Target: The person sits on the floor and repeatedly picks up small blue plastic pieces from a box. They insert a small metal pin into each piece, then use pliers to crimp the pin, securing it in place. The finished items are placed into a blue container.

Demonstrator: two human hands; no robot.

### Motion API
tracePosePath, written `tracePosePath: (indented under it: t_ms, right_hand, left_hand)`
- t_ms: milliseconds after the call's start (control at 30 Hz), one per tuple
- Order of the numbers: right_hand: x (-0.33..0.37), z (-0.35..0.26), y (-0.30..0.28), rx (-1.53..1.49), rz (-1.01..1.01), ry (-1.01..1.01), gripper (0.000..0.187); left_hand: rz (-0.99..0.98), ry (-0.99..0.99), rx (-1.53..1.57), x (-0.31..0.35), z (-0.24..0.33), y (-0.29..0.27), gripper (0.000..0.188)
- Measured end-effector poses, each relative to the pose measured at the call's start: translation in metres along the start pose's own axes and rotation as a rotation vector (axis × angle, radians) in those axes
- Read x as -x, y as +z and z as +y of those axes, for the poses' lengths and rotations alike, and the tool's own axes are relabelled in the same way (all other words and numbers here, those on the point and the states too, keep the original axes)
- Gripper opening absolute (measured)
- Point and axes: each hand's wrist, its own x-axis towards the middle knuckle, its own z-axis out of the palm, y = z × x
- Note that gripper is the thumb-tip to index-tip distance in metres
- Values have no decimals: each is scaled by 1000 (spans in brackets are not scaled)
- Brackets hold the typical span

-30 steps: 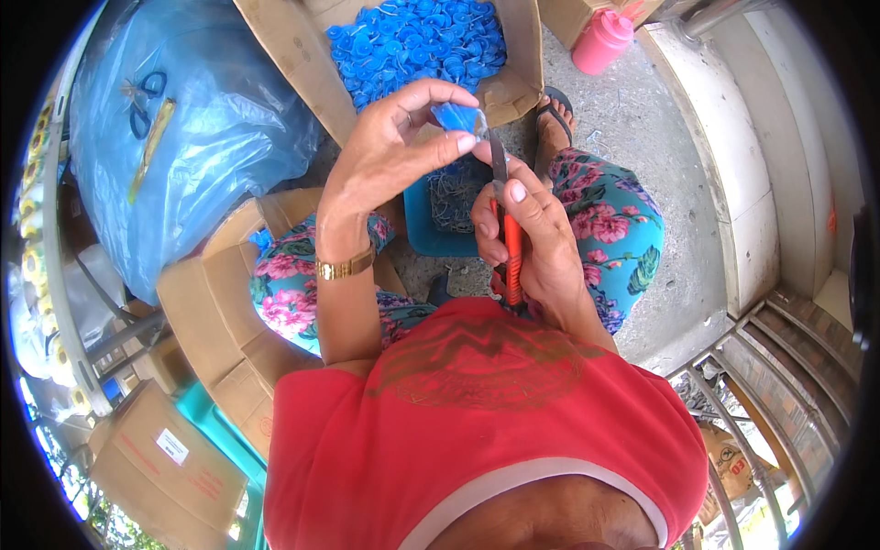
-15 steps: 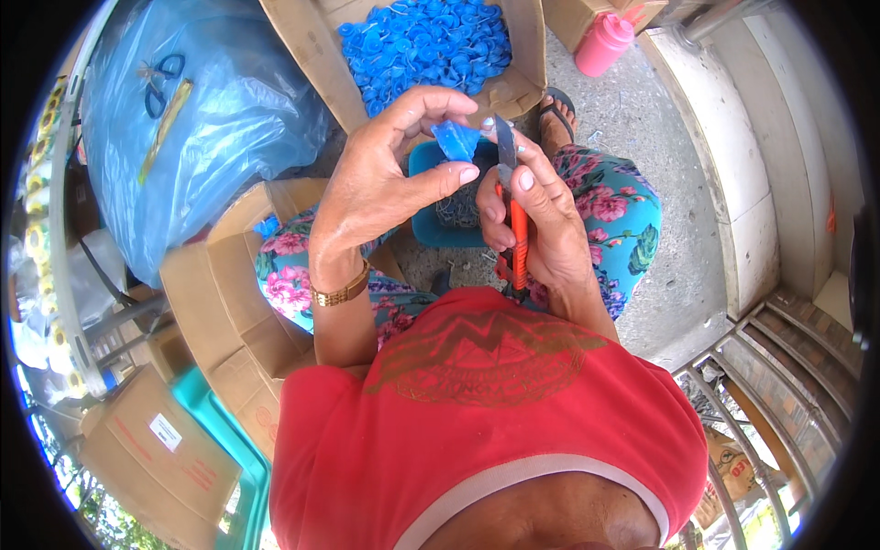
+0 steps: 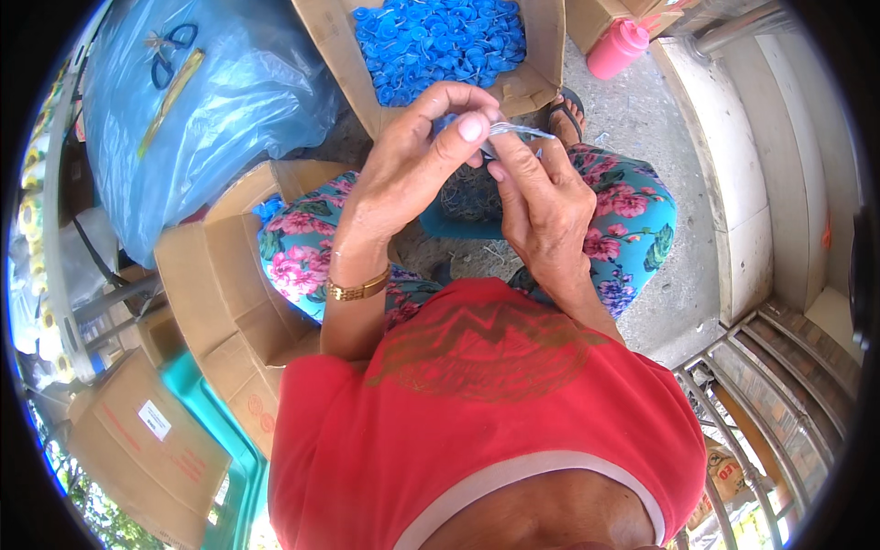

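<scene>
My left hand (image 3: 403, 179) is raised over my lap, thumb and fingers closed around a blue piece (image 3: 444, 122) that they mostly hide. Against its fingertips lies my right hand (image 3: 550, 197), with the fingers bent. Thin pale strands (image 3: 524, 131), like string, run between the two hands and across the right fingertips. Below the hands sits a blue tub (image 3: 458, 226), partly covered by them. Just beyond, an open cardboard box (image 3: 546, 78) holds many small blue discs (image 3: 440, 46) with pale threads. No cutter shows now.
A blue plastic bag (image 3: 247, 110) bulges at the left, with scissors (image 3: 163, 69) and a yellowish strip (image 3: 171, 101) on it. An open carton (image 3: 206, 284) stands by my left knee. A pink bottle (image 3: 619, 49) is at the far right. Metal bars (image 3: 733, 394) lie at the lower right.
The orange cutter seen in my right hand is out of sight. My hands have come together, the blue piece is now mostly covered, and pale strands show between the fingers.
</scene>
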Motion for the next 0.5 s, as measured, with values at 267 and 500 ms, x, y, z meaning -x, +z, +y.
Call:
tracePosePath:
  t_ms: [267,500]
  right_hand:
    - [-6,-6,18,303,58,-312,42]
    - [-12,-16,24,248,23,-318,54]
  left_hand:
    - [163,66,-48,14,-16,-10,32]
    - [100,87,261,27,-17,-28,32]
